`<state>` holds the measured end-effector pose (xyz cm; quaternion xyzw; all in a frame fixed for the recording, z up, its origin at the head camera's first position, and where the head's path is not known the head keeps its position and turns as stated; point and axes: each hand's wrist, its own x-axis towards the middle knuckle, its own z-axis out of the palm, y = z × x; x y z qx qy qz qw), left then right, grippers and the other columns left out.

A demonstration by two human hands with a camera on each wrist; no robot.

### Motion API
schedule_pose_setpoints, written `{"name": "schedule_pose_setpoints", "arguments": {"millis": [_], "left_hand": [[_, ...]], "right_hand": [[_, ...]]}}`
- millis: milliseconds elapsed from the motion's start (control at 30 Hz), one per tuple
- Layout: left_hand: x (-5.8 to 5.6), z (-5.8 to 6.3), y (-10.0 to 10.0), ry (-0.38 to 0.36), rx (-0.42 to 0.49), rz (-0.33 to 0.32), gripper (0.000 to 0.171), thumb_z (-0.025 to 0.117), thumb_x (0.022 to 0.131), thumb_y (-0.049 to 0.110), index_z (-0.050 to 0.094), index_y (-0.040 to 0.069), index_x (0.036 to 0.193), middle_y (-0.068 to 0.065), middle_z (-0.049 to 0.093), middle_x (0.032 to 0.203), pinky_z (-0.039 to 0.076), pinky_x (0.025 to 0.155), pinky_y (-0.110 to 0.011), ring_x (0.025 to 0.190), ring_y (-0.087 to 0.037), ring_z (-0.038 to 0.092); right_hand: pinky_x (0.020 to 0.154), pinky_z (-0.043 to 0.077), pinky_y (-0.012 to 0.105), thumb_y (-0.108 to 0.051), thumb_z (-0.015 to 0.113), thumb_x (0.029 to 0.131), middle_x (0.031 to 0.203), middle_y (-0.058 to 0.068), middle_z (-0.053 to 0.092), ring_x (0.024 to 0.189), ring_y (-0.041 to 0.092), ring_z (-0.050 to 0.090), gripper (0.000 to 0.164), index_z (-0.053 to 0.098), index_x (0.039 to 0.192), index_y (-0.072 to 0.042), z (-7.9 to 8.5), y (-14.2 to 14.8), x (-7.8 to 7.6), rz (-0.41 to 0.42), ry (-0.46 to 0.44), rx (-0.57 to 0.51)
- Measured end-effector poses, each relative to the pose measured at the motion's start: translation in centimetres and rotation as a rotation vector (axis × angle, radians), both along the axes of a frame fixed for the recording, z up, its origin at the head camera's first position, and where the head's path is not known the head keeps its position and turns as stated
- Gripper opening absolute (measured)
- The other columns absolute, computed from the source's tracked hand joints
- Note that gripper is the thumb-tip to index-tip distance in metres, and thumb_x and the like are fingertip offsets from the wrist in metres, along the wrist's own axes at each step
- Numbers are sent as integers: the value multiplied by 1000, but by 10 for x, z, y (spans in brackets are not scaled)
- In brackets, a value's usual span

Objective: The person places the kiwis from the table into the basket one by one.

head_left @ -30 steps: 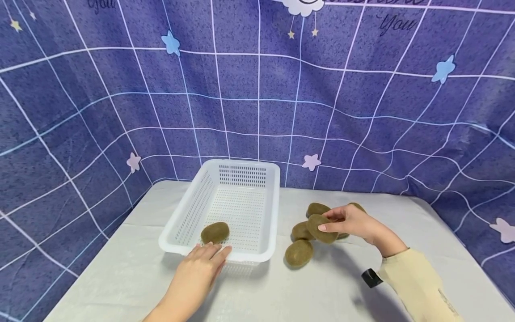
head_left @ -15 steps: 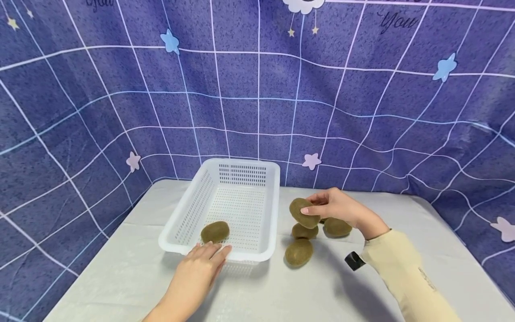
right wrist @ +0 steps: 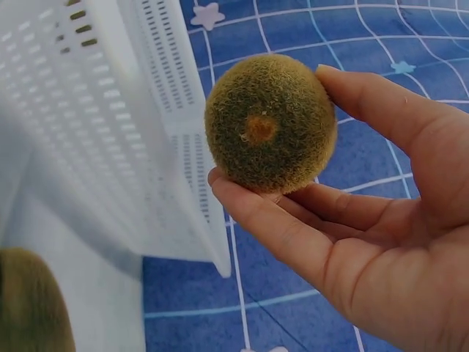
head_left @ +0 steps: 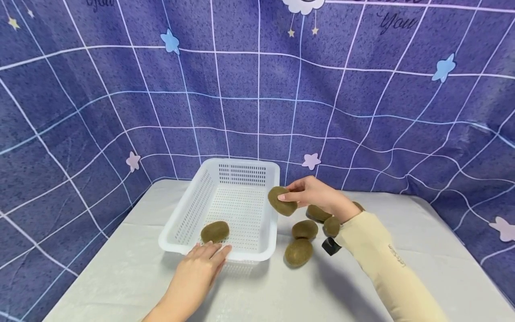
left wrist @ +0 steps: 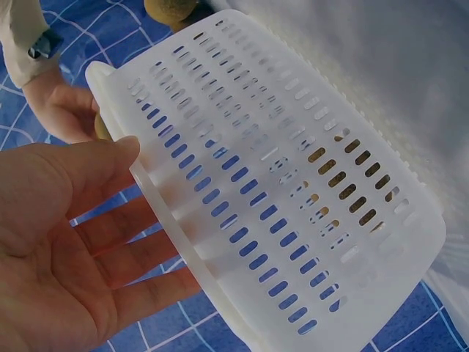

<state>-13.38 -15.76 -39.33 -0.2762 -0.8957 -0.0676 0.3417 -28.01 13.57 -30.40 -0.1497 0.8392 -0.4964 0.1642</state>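
The right grip (head_left: 311, 193) pinches a fuzzy kiwi (right wrist: 270, 125) — probably light, firm yet bruisable, best held round its middle; leftward, the left grip (head_left: 203, 261) holds a white basket (head_left: 251, 256).

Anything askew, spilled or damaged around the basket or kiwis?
Nothing stands out. The basket sits upright with one kiwi inside, the left hand at its near rim. The held kiwi in the right hand shows no visible damage; the loose kiwis lie beside the basket, some partly hidden by the sleeve.
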Motion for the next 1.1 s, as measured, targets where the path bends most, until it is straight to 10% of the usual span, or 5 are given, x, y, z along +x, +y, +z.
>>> {"name": "schedule_pose_setpoints", "arguments": {"millis": [1100], "left_hand": [[-1, -2, -1, -13, -4, 1, 39, 84, 69, 11, 72, 11, 106, -7, 71, 100, 56, 80, -51, 91, -28, 69]], "right_hand": [[74, 60, 37, -23, 72, 88, 100, 13, 61, 84, 21, 66, 44, 57, 115, 8, -34, -95, 4, 85, -113, 78]]}}
